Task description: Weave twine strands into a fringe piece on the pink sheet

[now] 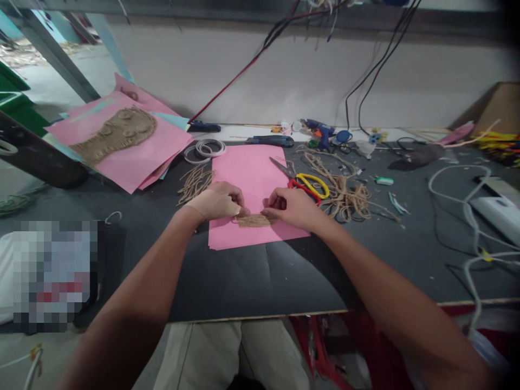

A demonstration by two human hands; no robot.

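A small patch of brown jute twine (255, 221), laid in close side-by-side rows, lies on a stack of pink paper (247, 168). At its left end is my left hand (219, 199), with a tan wrap round the wrist and its fingers pinched on the twine. My right hand (296, 207) pinches at the right end, fingers curled and thumb tip low by the top row. The exact strand between the fingertips is too small to make out. Scissors (311, 187) with red and yellow handles lie beside my right hand. Cut twine pieces (195, 183) lie just beyond my left hand.
Loose twine (349, 197) is heaped at right. Tape rings (205, 150), a utility knife (271, 141) and a blue glue gun (320, 131) lie at the back. Pink sheets bearing a twine shape (122, 130) sit at left. A white cable (467, 216) trails down the right side.
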